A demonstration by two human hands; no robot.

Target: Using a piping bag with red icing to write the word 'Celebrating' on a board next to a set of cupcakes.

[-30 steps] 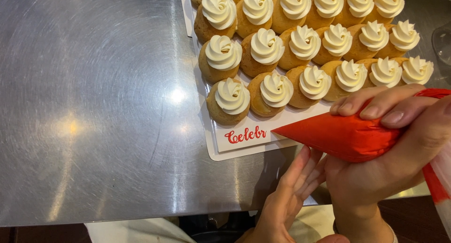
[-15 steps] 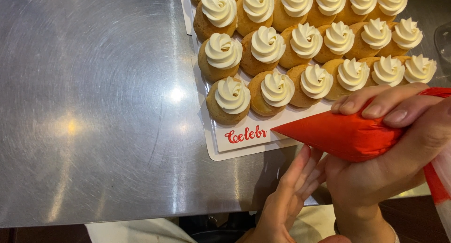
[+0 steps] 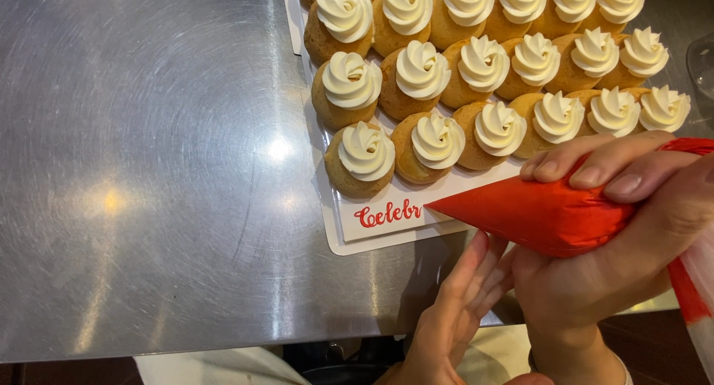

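My right hand (image 3: 632,244) grips a red piping bag (image 3: 535,212) whose tip points left, just over the red lettering on a white board (image 3: 338,232). On that board stand several rows of round golden pastries (image 3: 359,158), each topped with a white cream swirl. My left hand (image 3: 454,318) rests below the bag at the table's near edge, its fingers straight and touching the right hand's underside. It holds nothing.
The board lies on a brushed steel table (image 3: 149,169) that reflects ceiling lights. A clear container's edge (image 3: 703,61) shows at the far right. Below the table edge there is white cloth (image 3: 216,366).
The view has shifted slightly, so the pastries sit a little higher in frame. Both hands and the bag have stayed almost still.
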